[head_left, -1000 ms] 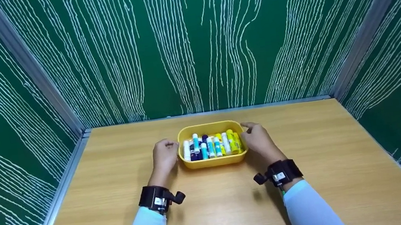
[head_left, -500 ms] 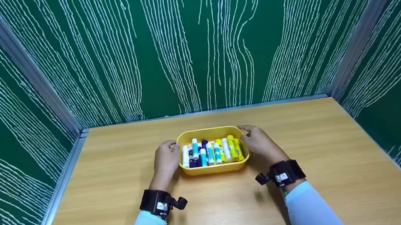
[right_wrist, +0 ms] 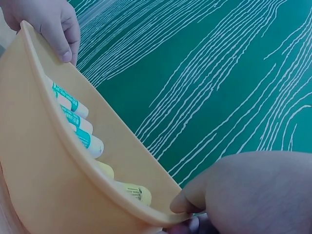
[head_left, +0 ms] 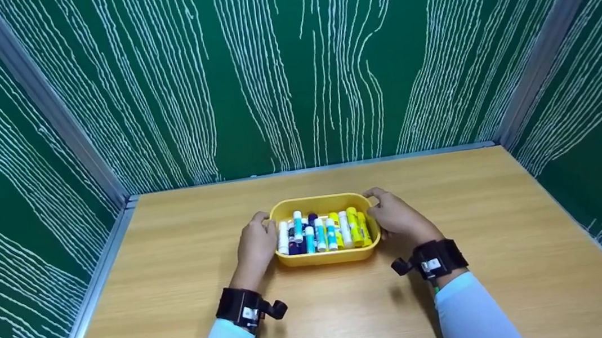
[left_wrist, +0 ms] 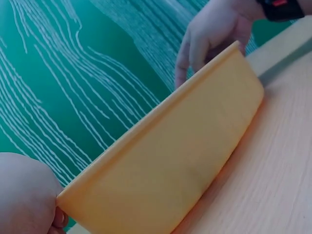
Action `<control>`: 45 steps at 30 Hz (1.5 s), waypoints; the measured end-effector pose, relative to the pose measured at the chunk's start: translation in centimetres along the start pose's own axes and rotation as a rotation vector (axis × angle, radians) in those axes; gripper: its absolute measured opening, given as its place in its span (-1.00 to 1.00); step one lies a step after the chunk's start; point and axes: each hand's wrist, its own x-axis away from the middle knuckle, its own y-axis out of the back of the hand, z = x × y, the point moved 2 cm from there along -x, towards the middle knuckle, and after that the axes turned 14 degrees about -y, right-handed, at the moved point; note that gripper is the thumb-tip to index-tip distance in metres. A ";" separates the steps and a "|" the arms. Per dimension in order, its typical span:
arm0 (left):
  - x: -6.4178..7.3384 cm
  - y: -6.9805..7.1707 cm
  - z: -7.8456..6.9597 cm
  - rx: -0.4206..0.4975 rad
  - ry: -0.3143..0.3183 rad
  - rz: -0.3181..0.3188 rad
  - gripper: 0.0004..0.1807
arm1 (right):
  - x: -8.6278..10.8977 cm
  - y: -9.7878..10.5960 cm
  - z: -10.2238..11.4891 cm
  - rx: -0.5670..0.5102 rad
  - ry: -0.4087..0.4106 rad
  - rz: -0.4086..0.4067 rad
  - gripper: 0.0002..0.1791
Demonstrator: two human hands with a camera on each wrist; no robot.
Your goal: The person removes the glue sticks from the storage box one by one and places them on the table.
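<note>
A yellow plastic tub (head_left: pixel 329 257) stands on the wooden table and holds several glue sticks (head_left: pixel 320 236). White-and-teal, white, dark blue and yellow tubes lie side by side in it. My left hand (head_left: pixel 257 246) grips the tub's left end, its thumb over the rim in the right wrist view. At the opposite end my right hand (head_left: pixel 400 218) pinches the rim between thumb and fingers. From the left wrist, the tub's plain outer wall (left_wrist: pixel 165 146) hides what lies inside. Caps of some glue sticks (right_wrist: pixel 87 142) show past the rim in the right wrist view.
Green panels (head_left: pixel 302 78) with wavy white lines rise behind the table and on both sides. Grey metal rails (head_left: pixel 542 45) run up the corners and along the table's edges. Bare wood (head_left: pixel 340 312) lies in front of the tub.
Both hands have brought the tub a short way towards me, and slightly right over the last half second. The glue sticks keep their arrangement inside.
</note>
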 end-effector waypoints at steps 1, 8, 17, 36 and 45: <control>0.1 0.0 0.0 0.003 -0.002 0.000 -0.56 | 0.0 0.0 0.0 0.000 0.003 0.008 -0.44; 0.5 0.0 0.1 -0.006 -0.052 -0.018 -0.59 | -0.1 0.1 0.0 0.004 0.047 0.009 -0.48; 0.8 -0.2 -0.3 -0.029 -0.033 -0.009 -0.56 | 0.0 0.1 -0.5 -0.013 0.030 0.014 -0.50; 0.7 -0.3 0.3 0.018 -0.064 -0.028 -0.61 | 0.2 0.1 -0.1 0.053 0.052 -0.044 -0.47; 0.9 -0.4 0.1 0.031 -0.049 -0.020 -0.60 | 1.9 -0.2 2.9 0.079 0.024 -0.171 -0.46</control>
